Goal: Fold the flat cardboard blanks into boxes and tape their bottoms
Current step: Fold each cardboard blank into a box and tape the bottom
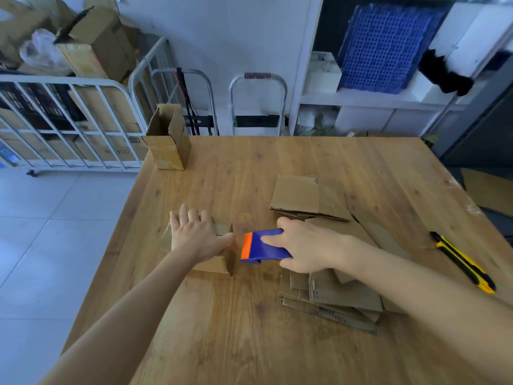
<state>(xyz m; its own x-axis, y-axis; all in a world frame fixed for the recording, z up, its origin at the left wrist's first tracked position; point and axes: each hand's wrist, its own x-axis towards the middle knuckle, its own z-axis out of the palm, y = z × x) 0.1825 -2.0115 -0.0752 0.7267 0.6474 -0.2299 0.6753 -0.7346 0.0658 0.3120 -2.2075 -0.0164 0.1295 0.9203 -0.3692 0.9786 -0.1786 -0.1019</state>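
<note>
A small cardboard box (215, 263) lies on its side on the wooden table (249, 315). My left hand (195, 236) presses flat on top of it, fingers straight, thumb at the box's right edge. My right hand (304, 247) grips a blue tape dispenser (263, 247) with an orange front edge, held just right of the box's end flaps. A stack of flat cardboard blanks (333, 295) lies under my right forearm. More blanks (299, 194) lie farther back. A finished upright box (168, 144) stands at the table's far left corner.
A yellow and black utility knife (462, 262) lies near the table's right edge. Beyond the table stand a white metal cage trolley (69, 126) with cartons, two hand trucks (258, 104), and shelving with a blue crate (385, 48). Tiled floor lies to the left.
</note>
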